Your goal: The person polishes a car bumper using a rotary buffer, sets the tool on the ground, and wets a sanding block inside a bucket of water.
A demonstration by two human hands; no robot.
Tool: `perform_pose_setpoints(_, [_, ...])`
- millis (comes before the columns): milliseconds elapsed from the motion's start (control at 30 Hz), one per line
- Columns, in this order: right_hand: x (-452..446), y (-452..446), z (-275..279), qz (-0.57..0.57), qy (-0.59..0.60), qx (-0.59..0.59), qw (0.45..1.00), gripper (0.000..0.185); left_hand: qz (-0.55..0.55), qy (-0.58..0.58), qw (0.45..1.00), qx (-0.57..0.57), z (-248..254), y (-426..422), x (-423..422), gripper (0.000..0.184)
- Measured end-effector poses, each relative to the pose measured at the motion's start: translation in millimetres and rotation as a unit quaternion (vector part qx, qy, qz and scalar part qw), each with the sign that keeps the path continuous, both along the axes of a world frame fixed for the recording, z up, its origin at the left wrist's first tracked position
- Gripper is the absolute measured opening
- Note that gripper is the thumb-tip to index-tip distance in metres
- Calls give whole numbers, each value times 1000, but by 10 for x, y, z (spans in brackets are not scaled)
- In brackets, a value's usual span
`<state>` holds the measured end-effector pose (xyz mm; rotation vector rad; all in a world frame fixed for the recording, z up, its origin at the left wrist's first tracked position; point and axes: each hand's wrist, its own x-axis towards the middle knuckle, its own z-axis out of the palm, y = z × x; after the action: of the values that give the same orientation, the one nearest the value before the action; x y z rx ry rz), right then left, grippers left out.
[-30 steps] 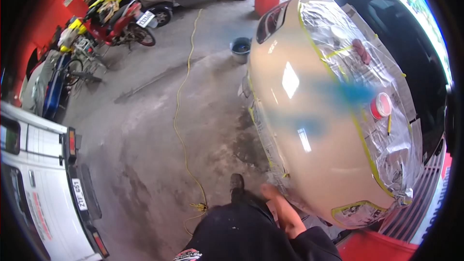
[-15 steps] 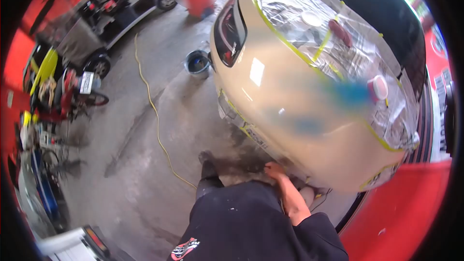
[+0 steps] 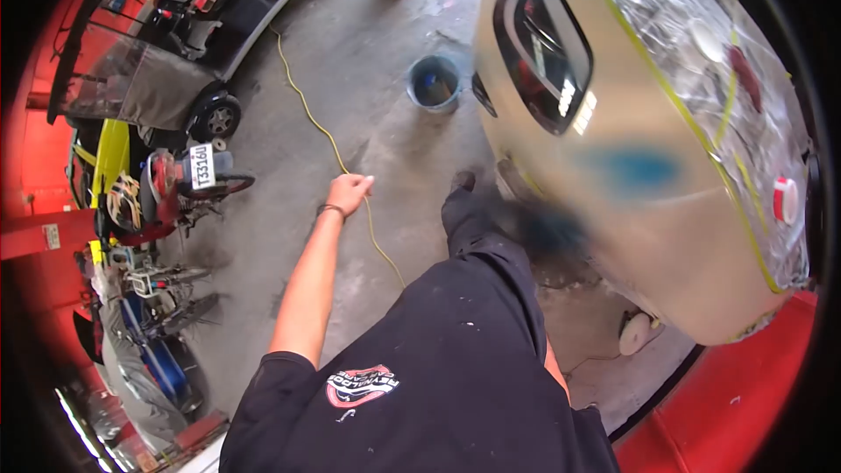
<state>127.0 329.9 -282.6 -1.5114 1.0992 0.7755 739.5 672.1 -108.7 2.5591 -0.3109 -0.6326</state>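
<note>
My left hand (image 3: 350,193) is held out above the concrete floor, its fingers curled together. Whether anything sits between them I cannot make out. From my viewpoint it overlaps a yellow cord (image 3: 317,123) lying on the floor; contact cannot be told. My right hand is hidden behind my dark shirt (image 3: 438,368), and only a strip of the forearm (image 3: 555,368) shows. To my right stands the beige car body (image 3: 648,236) with its tail light (image 3: 543,44). Plastic sheeting (image 3: 666,26) edged with yellow-green tape covers its upper part.
A blue bucket (image 3: 432,83) stands near the car's corner. On the sheeting lie a dark red object (image 3: 745,79) and a red-and-white round item (image 3: 785,201). A motorcycle (image 3: 166,184) and a cart (image 3: 166,61) stand left. Blue smears blur part of the view.
My left hand has come into view over the floor at left. My right hand, seen earlier by the lower bumper, is now hidden. The car appears farther right as my view turned left.
</note>
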Motion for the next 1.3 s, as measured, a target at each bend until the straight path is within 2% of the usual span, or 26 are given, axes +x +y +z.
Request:
perform_pose_setpoints(67, [696,136,95,-109,-28,13,994,45,-42,31,998,-26,-216,-216,423,40])
perform_pose_setpoints(100, [1034,166,-13,-111,-27,21,993,45,-84,27,996,8,-299,-289,540,33])
perform_pose_setpoints(167, [1796,114,-346,22,-8,-18,1000,41,-164,86,981,50,-362,-321,769,29])
perform_pose_setpoints(233, [2260,83,-1129,116,-22,-110,987,44,-165,156,971,81,-393,-230,1023,29])
perform_pose_setpoints(300, [3107,26,-1226,102,-136,-268,948,40,-163,190,964,92,-530,-120,1327,30])
perform_pose_setpoints(367, [4068,-3,-1117,-47,-203,-296,932,38,-135,190,968,90,-796,16,1672,31])
perform_pose_setpoints(433, [5215,-48,-465,-44,-179,-277,943,36,-107,176,975,83,-1072,3,2123,32])
perform_pose_setpoints(500, [6044,23,-349,-81,-211,-207,952,37,-66,151,985,57,-1456,-106,2630,32])
perform_pose_setpoints(533, [6413,65,-441,-90,-204,-210,952,37,-77,156,983,58,-1755,-179,2941,32])
perform_pose_setpoints(600, [6969,215,-714,-39,-297,-254,920,38,-5,279,960,22,-2500,-216,3440,31])
perform_pose_setpoints(633, [7264,268,-847,-44,-287,-257,922,38,-19,325,945,17,-2868,-278,3699,33])
perform_pose_setpoints(667, [7537,325,-964,-41,-299,-254,919,38,-23,335,942,20,-3203,-355,3901,33])
perform_pose_setpoints(733, [8054,427,-1336,-49,-295,-258,919,38,56,358,932,11,-3852,-626,4327,38])
perform_pose_setpoints(767, [8324,454,-1566,-44,-313,-270,910,39,93,397,913,9,-4161,-759,4541,54])
perform_pose_setpoints(800, [8581,477,-1803,-33,-331,-280,900,40,84,405,910,9,-4476,-916,4742,54])
perform_pose_setpoints(900, [9286,514,-2759,-22,-314,-288,904,41,188,446,875,-22,-5404,-1103,5108,85])
perform_pose_setpoints(933, [9486,523,-3120,-7,-317,-301,899,42,210,454,865,-32,-5672,-1173,5192,91])
perform_pose_setpoints(967, [9657,516,-3468,-9,-310,-297,903,42,233,447,863,-33,-5903,-1208,5203,89])
perform_pose_setpoints(1033, [9991,427,-4166,35,-339,-373,863,44,254,441,860,-31,-6070,-1421,5341,87])
perform_pose_setpoints(1100, [10211,358,-4602,63,-283,-413,864,56,293,504,804,-119,-6123,-1586,5407,71])
perform_pose_setpoints(1133, [10314,311,-4732,98,-228,-424,871,63,290,505,805,-114,-6406,-1594,5382,71])
perform_pose_setpoints(1200, [10551,195,-4691,190,-64,-354,913,70,276,471,815,-197,-6947,-1513,5308,85])
perform_pose_setpoints(1233, [10511,257,-4857,190,-75,-412,888,71,279,475,812,-192,-6666,-1604,5359,76])
perform_pose_setpoints(1300, [10460,382,-5077,188,-29,-375,907,69,272,490,803,-204,-6629,-1464,5332,73])
